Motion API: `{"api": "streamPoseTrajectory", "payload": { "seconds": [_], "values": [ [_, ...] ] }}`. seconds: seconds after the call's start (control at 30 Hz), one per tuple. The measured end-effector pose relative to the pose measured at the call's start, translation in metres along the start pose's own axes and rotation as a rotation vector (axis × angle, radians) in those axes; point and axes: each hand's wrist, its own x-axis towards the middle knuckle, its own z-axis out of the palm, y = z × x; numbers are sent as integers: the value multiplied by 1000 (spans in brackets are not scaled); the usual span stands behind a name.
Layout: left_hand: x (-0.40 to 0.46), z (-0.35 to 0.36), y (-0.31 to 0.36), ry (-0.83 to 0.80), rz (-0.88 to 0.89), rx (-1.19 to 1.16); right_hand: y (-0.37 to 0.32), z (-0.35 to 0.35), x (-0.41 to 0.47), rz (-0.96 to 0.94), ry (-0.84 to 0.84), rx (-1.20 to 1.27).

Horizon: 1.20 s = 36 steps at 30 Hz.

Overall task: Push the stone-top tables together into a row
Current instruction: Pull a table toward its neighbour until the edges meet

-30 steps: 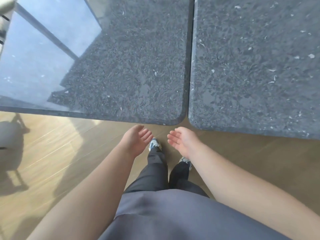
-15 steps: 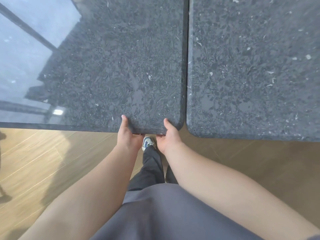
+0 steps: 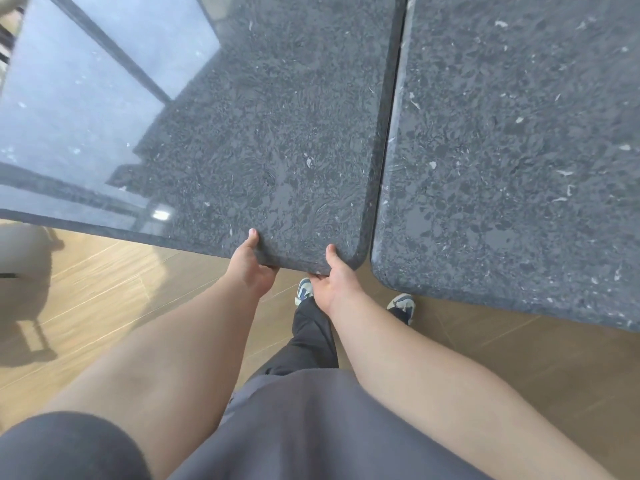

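Note:
Two dark speckled stone-top tables fill the upper view. The left table and the right table stand side by side with a thin dark seam between them. My left hand grips the left table's near edge, thumb on top and fingers hidden underneath. My right hand grips the same edge close to that table's rounded near-right corner, thumb on top. The right table's near edge sits lower in view than the left table's.
Wooden plank floor lies below the tables. A pale chair with its shadow stands at the left edge. My shoes are on the floor just under the table edge. Window reflections cover the left table's far-left part.
Both hands rose from hanging free below the edge to gripping the left table's near edge. My right foot has stepped out to the right.

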Motion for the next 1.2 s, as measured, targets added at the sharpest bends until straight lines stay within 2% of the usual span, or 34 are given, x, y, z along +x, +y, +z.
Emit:
{"api": "streamPoseTrajectory", "payload": {
  "seconds": [0.33, 0.67, 0.83, 1.2],
  "values": [
    [-3, 12, -6, 83, 75, 40, -15, 0, -1, 80, -31, 19],
    [1, 15, -11, 134, 76, 42, -25, -4, 1, 140, -50, -26],
    [-1, 10, -7, 84, 26, 51, -23, -4, -1, 127, -48, -20],
    [-12, -8, 21, -89, -131, 117, -9, -4, -18, -31, -14, -45]
  ]
}}
